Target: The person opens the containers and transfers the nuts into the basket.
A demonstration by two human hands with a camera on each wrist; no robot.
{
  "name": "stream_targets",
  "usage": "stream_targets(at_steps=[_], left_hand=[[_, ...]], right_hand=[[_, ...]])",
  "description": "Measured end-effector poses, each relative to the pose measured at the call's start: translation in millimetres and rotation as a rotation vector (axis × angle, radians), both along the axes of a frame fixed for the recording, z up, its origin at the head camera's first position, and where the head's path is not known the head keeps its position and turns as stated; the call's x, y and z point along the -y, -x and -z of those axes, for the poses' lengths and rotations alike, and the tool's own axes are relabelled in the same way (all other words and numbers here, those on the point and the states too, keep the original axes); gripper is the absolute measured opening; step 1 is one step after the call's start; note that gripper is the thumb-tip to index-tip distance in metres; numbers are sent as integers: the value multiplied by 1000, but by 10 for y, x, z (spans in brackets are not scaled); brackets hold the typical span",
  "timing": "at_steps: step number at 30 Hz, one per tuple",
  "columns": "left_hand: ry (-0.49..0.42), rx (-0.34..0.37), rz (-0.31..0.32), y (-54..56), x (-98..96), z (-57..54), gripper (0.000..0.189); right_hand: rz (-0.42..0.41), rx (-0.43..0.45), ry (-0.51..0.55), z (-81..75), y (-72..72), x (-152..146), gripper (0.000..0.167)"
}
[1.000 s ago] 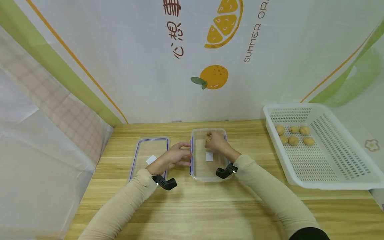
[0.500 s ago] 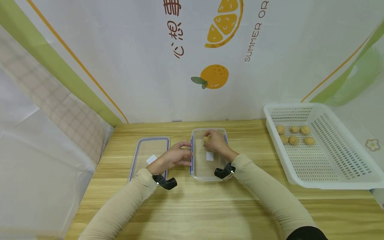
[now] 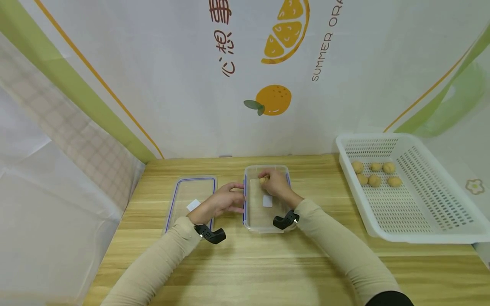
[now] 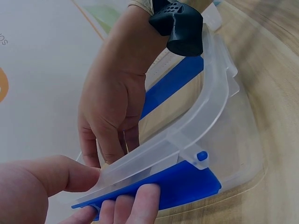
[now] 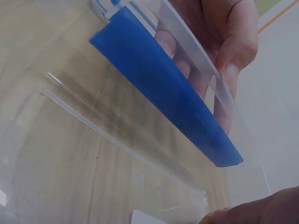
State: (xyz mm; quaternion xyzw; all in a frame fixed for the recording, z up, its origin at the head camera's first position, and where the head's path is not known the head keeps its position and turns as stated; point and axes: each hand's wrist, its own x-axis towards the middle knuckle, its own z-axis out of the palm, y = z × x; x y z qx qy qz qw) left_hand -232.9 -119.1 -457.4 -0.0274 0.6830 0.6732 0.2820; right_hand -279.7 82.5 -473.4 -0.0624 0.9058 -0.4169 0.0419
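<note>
A clear plastic box [image 3: 254, 212] with blue side latches stands uncovered on the table, a white label in it. My left hand [image 3: 226, 199] holds its left side. In the left wrist view, the thumb [image 4: 79, 176] lies at the rim and the fingers are against the blue latch [image 4: 187, 184]. Inside the box's far half, my right hand [image 3: 276, 182] pinches a small tan roundish lump [image 3: 263, 180]. The hand hides much of that lump, and only its edge shows in the right wrist view, by the fingertips [image 5: 217, 217].
A clear lid [image 3: 191, 187] with a blue seal lies left of the box, partly under my left forearm. On the right, a white perforated basket [image 3: 417, 216] holds several similar tan lumps [image 3: 374, 180]. A fruit-printed white curtain [image 3: 229, 127] hangs behind the table.
My right hand has shifted slightly left and toward me within the box, still pinching the tan lump. The left hand, lid and basket have not moved.
</note>
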Motion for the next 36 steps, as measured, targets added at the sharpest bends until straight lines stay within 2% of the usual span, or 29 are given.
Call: stream_targets(at_steps=[7, 15, 28, 36], left_hand=[[-4, 0, 1, 6, 3, -2, 59], [-11, 2, 5, 6, 5, 12, 59], [-8, 9, 5, 3, 8, 13, 59], [-8, 0, 14, 14, 9, 25, 59]], right_hand=[[-8, 6, 38, 14, 12, -18, 32], [-13, 31, 35, 30, 27, -23, 32], [-84, 99, 65, -115, -1, -64, 34], [-167, 28, 70, -247, -25, -117, 31]])
